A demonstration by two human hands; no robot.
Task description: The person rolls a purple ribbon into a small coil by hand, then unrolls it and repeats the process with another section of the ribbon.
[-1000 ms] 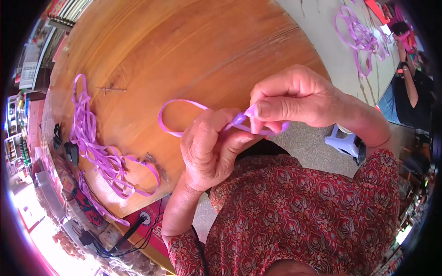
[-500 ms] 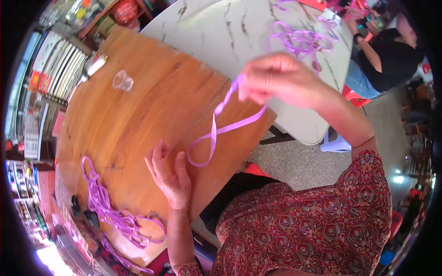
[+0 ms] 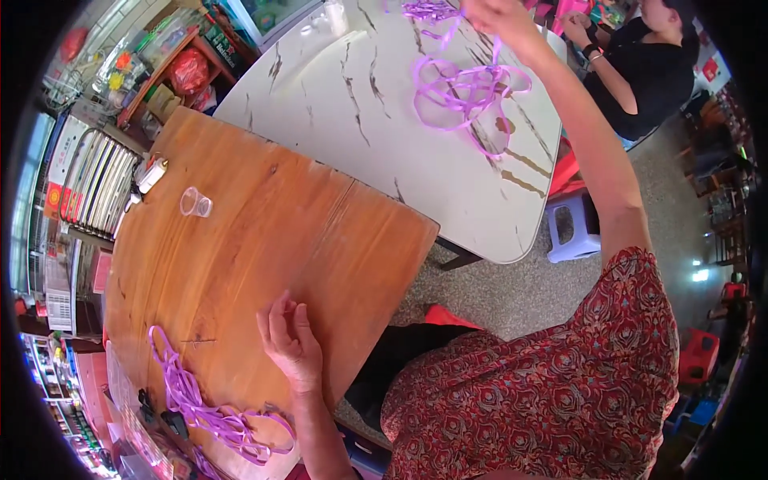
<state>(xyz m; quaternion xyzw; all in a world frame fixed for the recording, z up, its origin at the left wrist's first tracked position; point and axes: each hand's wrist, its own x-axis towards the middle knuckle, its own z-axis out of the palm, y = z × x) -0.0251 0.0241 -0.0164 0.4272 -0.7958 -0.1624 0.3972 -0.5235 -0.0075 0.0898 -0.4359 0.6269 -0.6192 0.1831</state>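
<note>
My right hand [image 3: 496, 20] reaches far out over the white marbled table, partly cut off by the top edge of the view. Its fingers are closed on a purple ribbon [image 3: 454, 30], whose strand runs down from them. Just below lies a loose tangle of purple ribbon [image 3: 464, 92], and a denser bunch of purple ribbon [image 3: 428, 10] is beside the hand. My left hand [image 3: 290, 340] hovers palm-up at the wooden table's near side, fingers loosely curled and apart, holding nothing. To its lower left rests a long looped bundle of purple ribbon [image 3: 200, 408].
The wooden table [image 3: 240, 240] adjoins the white marbled table [image 3: 320, 104]. A clear plastic cup [image 3: 195, 202] lies on the wood near a white bottle [image 3: 152, 174]. A rack of books [image 3: 96, 180] lines the left. At the right, a person [image 3: 640, 80] sits beyond a pale stool [image 3: 572, 230].
My right hand has moved up and away over the marbled table, taking the ribbon loop from above the wood. The view has shifted; my left hand stays in nearly the same place.
</note>
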